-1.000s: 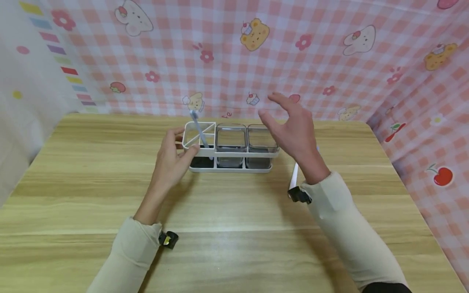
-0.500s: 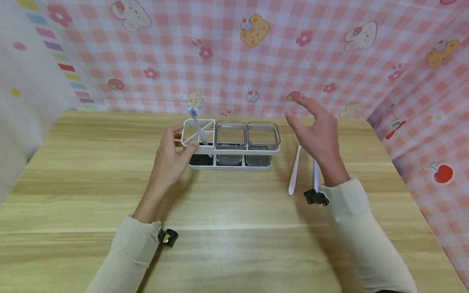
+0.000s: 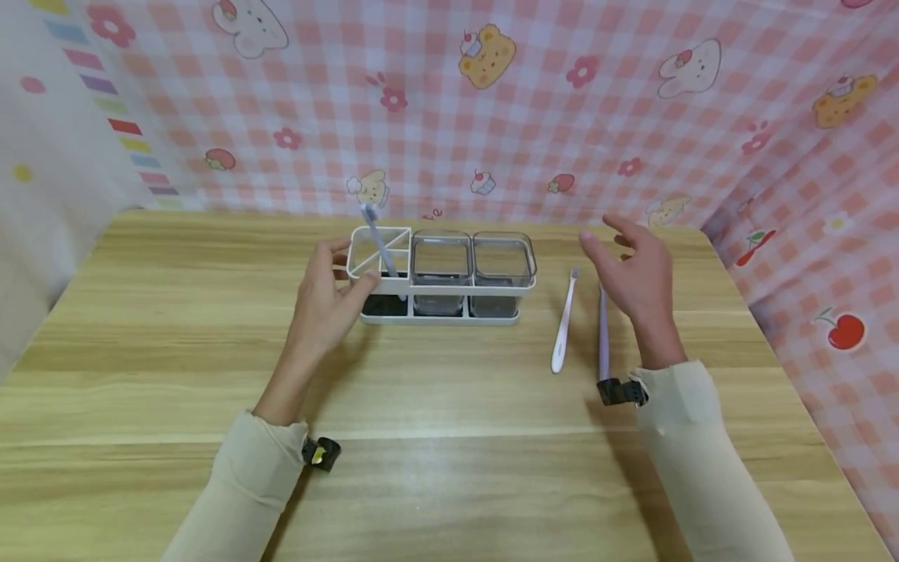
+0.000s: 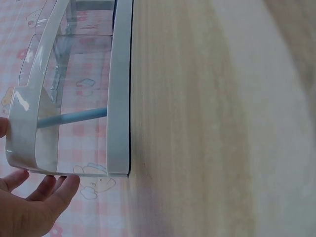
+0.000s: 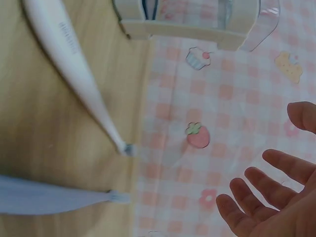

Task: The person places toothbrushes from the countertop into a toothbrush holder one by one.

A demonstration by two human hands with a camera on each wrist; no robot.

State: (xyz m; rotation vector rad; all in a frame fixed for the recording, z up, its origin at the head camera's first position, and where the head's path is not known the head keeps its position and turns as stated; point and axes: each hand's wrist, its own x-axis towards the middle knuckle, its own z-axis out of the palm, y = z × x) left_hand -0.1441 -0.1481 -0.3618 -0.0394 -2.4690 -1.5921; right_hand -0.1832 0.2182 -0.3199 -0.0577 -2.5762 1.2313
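Observation:
A white two-tier holder stands near the table's back, two clear cups in its middle and right sections. A blue toothbrush leans in its divided left section. My left hand grips the holder's left end, thumb on the front rim and fingers around the side; the left wrist view shows the fingertips at that end. My right hand hovers empty, fingers apart, above the head end of a purple toothbrush. Left of that brush lies a white toothbrush.
The wooden table meets a pink checked cloth behind the holder. More of this cloth hangs along the right side.
My right hand has moved right, away from the holder and past the white toothbrush, uncovering both loose brushes. My left hand keeps its hold on the holder.

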